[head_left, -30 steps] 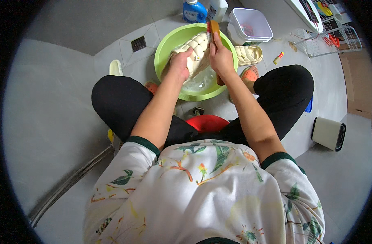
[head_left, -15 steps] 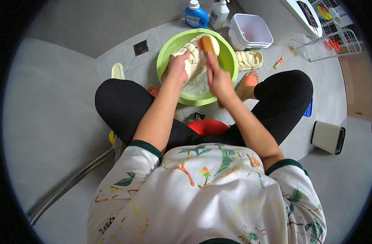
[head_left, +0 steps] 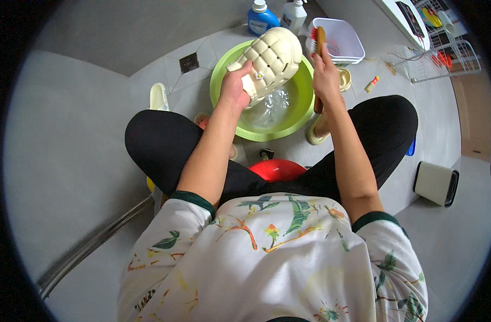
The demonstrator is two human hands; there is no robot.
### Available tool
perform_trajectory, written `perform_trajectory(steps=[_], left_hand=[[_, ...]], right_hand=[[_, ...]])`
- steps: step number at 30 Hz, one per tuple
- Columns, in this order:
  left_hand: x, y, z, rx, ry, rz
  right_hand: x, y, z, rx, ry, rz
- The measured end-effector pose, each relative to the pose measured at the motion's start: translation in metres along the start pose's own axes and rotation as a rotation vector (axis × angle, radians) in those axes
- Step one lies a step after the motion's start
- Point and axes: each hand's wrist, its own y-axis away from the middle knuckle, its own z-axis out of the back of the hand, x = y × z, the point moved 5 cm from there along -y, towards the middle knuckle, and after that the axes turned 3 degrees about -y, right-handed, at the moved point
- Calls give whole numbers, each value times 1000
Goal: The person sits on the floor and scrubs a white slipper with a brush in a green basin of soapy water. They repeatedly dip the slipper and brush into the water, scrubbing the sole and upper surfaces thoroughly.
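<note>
A cream clog (head_left: 275, 56) with a quilted pattern and a small flower charm is tilted above the green basin (head_left: 219, 72). My left hand (head_left: 236, 90) is closed round its heel end. Soapy-looking water (head_left: 275, 109) lies in the basin below. To the right, clear of the clog, my right hand (head_left: 327, 80) grips a wooden-handled scrub brush (head_left: 321, 37). The brush's red and white bristles face left, toward the clog, and its handle end shows below my hand.
Behind the basin stand a blue bottle (head_left: 262, 21) and a white spray bottle (head_left: 293, 17). A white square tub (head_left: 352, 45) is at the back right. Another cream shoe (head_left: 344, 79) lies beside my right hand. A red basin (head_left: 277, 169) sits between my legs; a floor drain (head_left: 189, 63) is at left.
My right hand has lifted the brush off the clog and moved it right, past the basin's rim. My left hand has raised and turned the clog, showing more of its quilted top.
</note>
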Motion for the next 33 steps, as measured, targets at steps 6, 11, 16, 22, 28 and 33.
perform_trajectory(steps=[6, 11, 16, 22, 28, 33], left_hand=[[-5, 6, -13, 74, 49, -21], [-10, -4, -1, 36, -32, -103], [-20, 5, -12, 16, -141, -298], [-24, 9, -16, 35, -223, -386], [-20, 7, -17, 15, -371, -408], [0, 6, -11, -147, -532, -299]], right_hand=[[2, 16, -5, 38, -112, -76], [12, 23, -8, 45, -217, -17], [11, 26, -6, 31, -264, 10], [15, 28, -8, 37, -271, 8], [43, 39, -7, -6, -205, 123], [54, 71, -39, 133, 122, 255]])
